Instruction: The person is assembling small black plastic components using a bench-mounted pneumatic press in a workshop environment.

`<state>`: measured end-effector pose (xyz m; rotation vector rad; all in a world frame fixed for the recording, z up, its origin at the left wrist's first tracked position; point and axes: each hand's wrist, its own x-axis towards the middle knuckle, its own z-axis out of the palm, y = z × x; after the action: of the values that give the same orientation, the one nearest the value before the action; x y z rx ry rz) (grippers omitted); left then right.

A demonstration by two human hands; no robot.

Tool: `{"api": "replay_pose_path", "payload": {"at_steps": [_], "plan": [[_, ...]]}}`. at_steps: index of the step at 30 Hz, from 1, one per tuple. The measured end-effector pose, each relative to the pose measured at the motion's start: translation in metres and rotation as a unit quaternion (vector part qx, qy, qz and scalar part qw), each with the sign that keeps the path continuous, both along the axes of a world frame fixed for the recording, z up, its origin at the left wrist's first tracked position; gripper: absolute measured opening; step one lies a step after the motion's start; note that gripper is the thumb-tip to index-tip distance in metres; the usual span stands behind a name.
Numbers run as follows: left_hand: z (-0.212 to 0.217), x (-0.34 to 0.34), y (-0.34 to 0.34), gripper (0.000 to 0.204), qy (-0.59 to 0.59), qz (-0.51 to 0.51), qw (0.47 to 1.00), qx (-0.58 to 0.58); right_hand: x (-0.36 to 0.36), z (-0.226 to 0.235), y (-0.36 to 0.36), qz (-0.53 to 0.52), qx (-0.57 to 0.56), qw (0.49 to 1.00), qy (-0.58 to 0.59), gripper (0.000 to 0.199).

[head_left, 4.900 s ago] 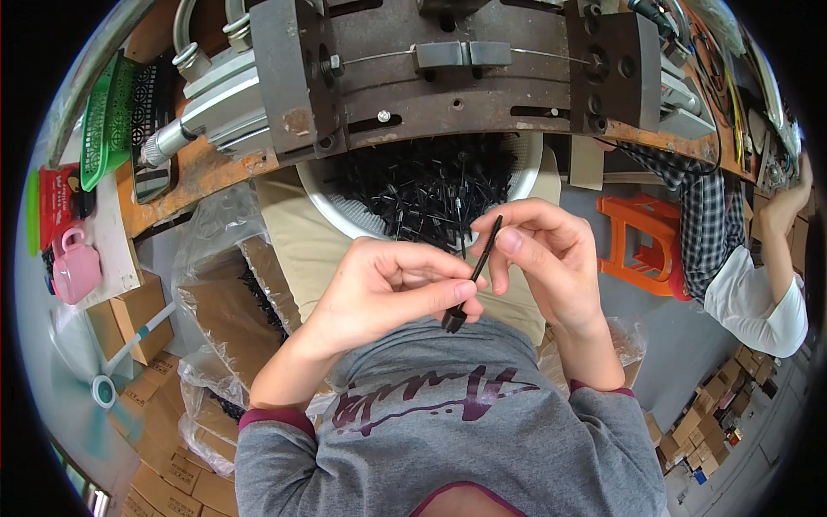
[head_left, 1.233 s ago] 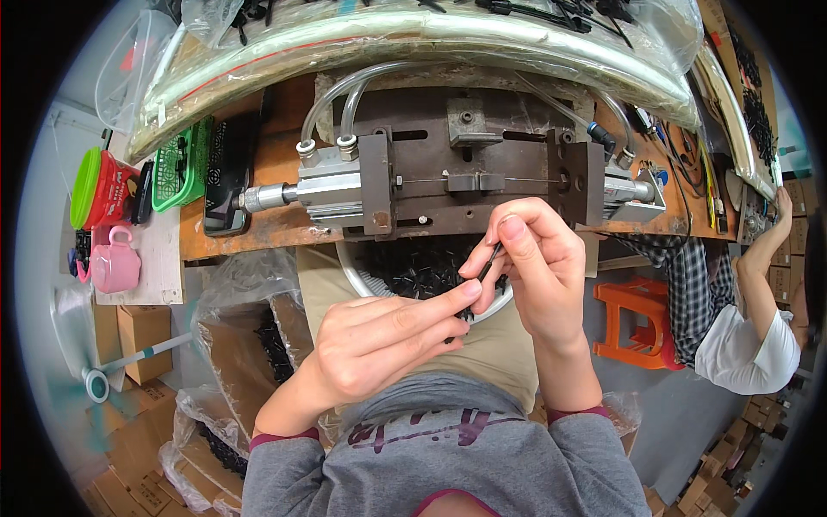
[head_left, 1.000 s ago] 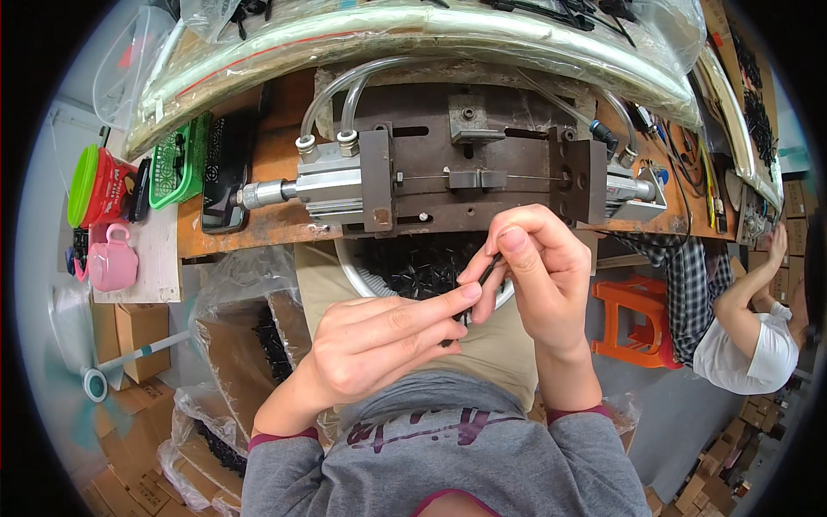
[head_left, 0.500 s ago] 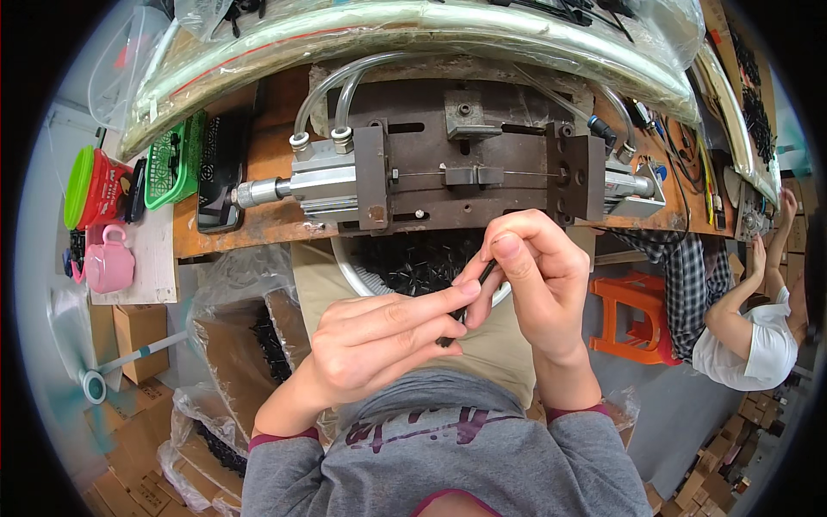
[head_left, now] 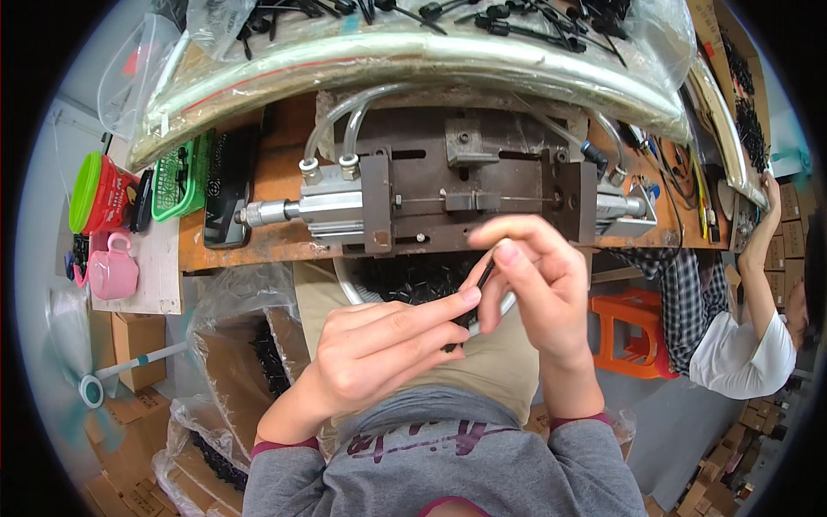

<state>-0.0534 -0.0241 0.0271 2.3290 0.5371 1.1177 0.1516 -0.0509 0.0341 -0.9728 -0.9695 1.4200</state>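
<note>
Plastic sheeting [head_left: 405, 62] strewn with loose black parts [head_left: 534, 26] spans the top of the frame, and below it a scuffed wooden worktop [head_left: 280, 168] carries a dark metal fixture [head_left: 482, 177] with a cylinder at either end. At left stand a green basket [head_left: 194, 189], a red tub [head_left: 110, 207] and a pink cup [head_left: 114, 274]; at right, a co-worker [head_left: 743, 362] sits beyond an orange stool [head_left: 603, 332], one arm raised.

Near the centre of the frame, a slim black stemmed part [head_left: 486, 274] slants between the two hands, above a white basin [head_left: 347, 277] filled with more black pieces [head_left: 413, 277]. The left hand [head_left: 366, 345] is closed about its lower length, fingers stretched across it, a dark end showing beneath them. The right hand [head_left: 551, 289] has its thumb against the upper end.

What has just changed is the right index finger: half a second ago it curled close to the thumb, and now it is lifted apart from it. Whether the other right fingers pinch the stem cannot be told. The part therefore seems steadied mainly by the left hand, well short of the fixture.
</note>
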Motion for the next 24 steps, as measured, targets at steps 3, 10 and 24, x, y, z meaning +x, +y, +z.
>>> {"api": "replay_pose_path", "payload": {"at_steps": [3, 10, 24], "plan": [[0.005, 0.004, 0.004, 0.030, 0.000, 0.027, 1.000, 0.005, 0.010, 0.023, 0.020, -0.116, 0.109, 0.982, -0.101, 0.023], [-0.009, 0.032, 0.009, 0.029, 0.063, 0.132, 0.989, 0.038, 0.076, 0.091, 0.134, -0.161, 0.370, 0.600, -0.691, 0.045], [-0.024, 0.052, 0.021, 0.028, 0.144, 0.160, 0.973, 0.084, 0.052, 0.096, 0.242, 0.066, 0.327, 0.493, -0.804, 0.041]]}}
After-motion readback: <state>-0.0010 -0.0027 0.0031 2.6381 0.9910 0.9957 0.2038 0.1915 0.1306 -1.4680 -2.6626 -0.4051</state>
